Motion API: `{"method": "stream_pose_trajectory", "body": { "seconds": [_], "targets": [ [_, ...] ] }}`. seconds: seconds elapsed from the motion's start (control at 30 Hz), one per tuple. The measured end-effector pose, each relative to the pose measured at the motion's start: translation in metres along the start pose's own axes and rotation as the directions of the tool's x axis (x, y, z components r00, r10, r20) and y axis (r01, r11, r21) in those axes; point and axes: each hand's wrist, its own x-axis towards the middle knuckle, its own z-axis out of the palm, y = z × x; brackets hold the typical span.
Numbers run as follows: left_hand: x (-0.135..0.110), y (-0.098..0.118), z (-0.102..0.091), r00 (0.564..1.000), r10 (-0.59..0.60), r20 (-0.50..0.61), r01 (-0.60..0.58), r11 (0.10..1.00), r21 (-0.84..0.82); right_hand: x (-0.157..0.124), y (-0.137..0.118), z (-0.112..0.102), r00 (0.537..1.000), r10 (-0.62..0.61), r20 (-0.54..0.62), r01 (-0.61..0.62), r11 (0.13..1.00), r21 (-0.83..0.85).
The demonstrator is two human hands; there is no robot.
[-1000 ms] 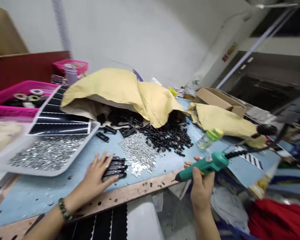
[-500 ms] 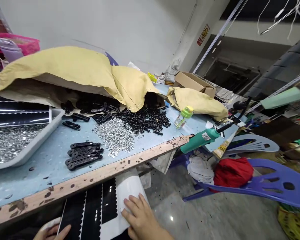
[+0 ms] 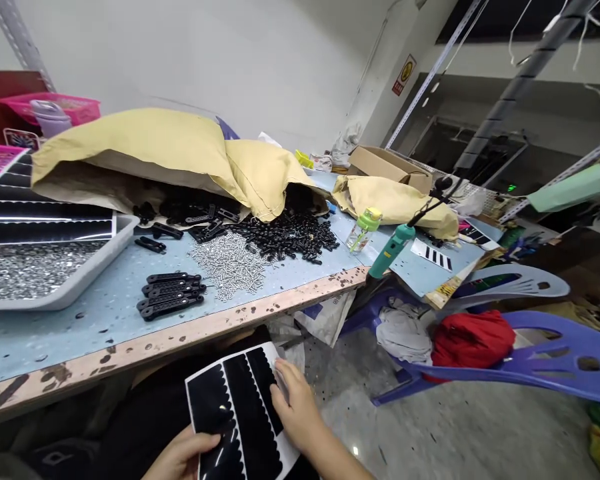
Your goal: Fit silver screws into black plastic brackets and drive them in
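Note:
A white-backed sheet of black adhesive strips with scalloped edges (image 3: 247, 410) is held over my lap, below the table edge. My left hand (image 3: 183, 453) pinches its lower left side, thumb on top. At the right side, my right hand (image 3: 300, 410) grips the sheet's edge, its thumb on the black strips and its other fingers partly hidden. On the table beyond lie several long black plastic parts (image 3: 173, 293) in a row. Behind them are a heap of small silver screws (image 3: 233, 263) and a pile of small black pieces (image 3: 300, 237).
A grey tray (image 3: 87, 287) of shiny metal bits, with more black-strip sheets on it, stands at left. Yellow sacks (image 3: 155, 143) spill black parts. A green electric screwdriver (image 3: 393, 252) hangs by the table's edge near a bottle (image 3: 364, 230). Purple chair (image 3: 545, 353) at right.
The sheet has moved right and turned more toward me. My right hand, earlier spread over its white part, now grips the edge. The screwdriver hangs more upright.

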Motion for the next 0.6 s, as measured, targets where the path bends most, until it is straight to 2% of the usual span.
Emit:
{"method": "stream_pose_trajectory", "body": {
  "seconds": [0.07, 0.2, 0.27, 0.4, 0.6],
  "targets": [
    [0.005, -0.001, 0.001, 0.999, 0.014, 0.046, -0.014, 1.0, -0.012, 0.002, -0.004, 0.011, 0.999, 0.051, -0.011, -0.051, 0.999, -0.019],
    [0.017, -0.006, 0.002, 0.996, 0.086, 0.015, -0.086, 0.996, 0.008, -0.002, 0.004, 0.025, 0.974, 0.225, 0.015, -0.225, 0.974, -0.04],
    [0.022, -0.009, 0.005, 0.994, 0.102, 0.026, -0.102, 0.995, 0.002, -0.002, 0.008, 0.03, 0.961, 0.273, 0.036, -0.272, 0.962, -0.024],
    [0.028, -0.014, 0.012, 0.991, 0.115, 0.063, -0.116, 0.993, 0.007, 0.005, 0.009, 0.035, 0.945, 0.325, 0.021, -0.326, 0.942, 0.076],
    [0.033, -0.023, 0.007, 0.991, 0.076, 0.113, -0.082, 0.995, 0.05, 0.012, 0.014, 0.034, 0.945, 0.328, -0.018, -0.321, 0.934, 0.155]
  ]
}}
